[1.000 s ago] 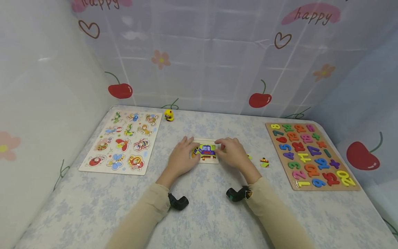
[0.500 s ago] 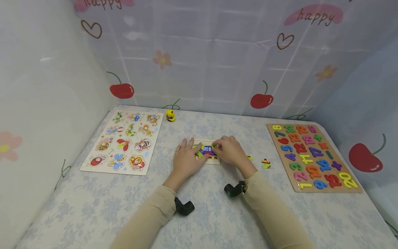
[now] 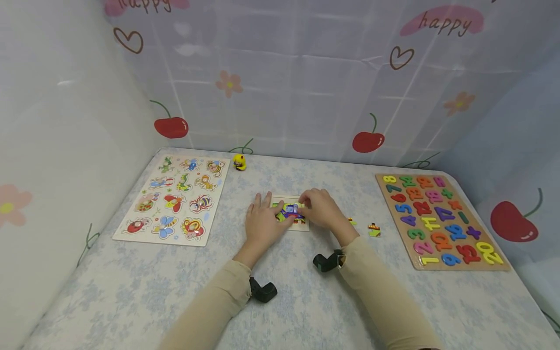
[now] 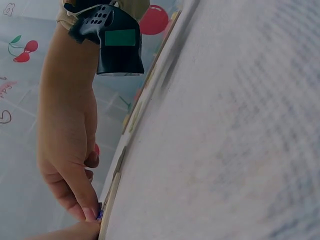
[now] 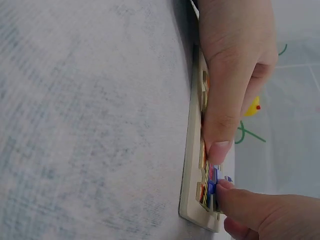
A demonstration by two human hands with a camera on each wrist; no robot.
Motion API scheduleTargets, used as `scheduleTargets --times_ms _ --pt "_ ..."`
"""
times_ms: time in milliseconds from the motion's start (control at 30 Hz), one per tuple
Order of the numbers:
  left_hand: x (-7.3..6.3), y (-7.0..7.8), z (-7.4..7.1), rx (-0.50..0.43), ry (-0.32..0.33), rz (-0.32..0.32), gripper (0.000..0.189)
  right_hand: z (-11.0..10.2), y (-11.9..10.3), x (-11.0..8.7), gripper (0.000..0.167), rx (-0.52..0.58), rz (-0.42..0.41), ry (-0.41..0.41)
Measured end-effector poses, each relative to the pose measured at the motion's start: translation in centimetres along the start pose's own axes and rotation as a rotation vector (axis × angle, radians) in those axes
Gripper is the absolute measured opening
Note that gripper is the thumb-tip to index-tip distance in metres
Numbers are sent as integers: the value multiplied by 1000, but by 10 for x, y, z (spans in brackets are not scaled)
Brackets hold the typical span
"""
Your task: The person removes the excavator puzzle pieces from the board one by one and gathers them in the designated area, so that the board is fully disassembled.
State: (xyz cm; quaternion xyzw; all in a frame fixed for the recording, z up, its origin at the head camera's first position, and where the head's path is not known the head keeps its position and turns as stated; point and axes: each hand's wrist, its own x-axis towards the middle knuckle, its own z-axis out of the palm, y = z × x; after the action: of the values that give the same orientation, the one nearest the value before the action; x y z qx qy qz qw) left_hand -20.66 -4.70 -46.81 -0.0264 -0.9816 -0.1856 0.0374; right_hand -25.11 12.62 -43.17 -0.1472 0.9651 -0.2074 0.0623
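Observation:
A small wooden puzzle board (image 3: 302, 227) with a purple and blue vehicle picture lies mid-table. My left hand (image 3: 262, 223) rests along its left side, fingers extended, thumb pressing on the picture. From the right, my right hand (image 3: 321, 209) reaches over the board with curled fingers. In the right wrist view, the right thumb (image 5: 237, 197) is against a blue puzzle piece (image 5: 214, 181), tilted up from the board and pinched at its edge; the left thumb (image 5: 219, 145) lies just beside it. Two loose yellow-green puzzle pieces (image 3: 374, 230) lie right of the right hand, one partly hidden by it.
An insect puzzle board (image 3: 168, 233) lies at the left and a brown number board (image 3: 404, 243) at the right. A small yellow toy (image 3: 239, 162) stands near the back edge. Printed curtains (image 3: 284, 97) enclose the table (image 3: 297, 311).
My right hand has moved left onto the board's right part and pinches a piece, whose blue window area now looks tilted. My left hand has shifted slightly right, its thumb farther over the picture.

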Motion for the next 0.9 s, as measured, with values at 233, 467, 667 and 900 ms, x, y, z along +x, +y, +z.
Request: scheduleTargets --times_ms 233,467,667,900 --pt "0 -1 0 -1 -11 0 65 -4 2 1 23 116 0 -13" --pt "-1 -3 3 0 5 8 65 -13 11 0 17 290 65 -2" --pt "-2 -4 6 -19 10 9 65 -39 37 2 20 293 146 1" --pt "-3 -4 7 -69 35 17 64 -71 89 1 25 239 239 2"
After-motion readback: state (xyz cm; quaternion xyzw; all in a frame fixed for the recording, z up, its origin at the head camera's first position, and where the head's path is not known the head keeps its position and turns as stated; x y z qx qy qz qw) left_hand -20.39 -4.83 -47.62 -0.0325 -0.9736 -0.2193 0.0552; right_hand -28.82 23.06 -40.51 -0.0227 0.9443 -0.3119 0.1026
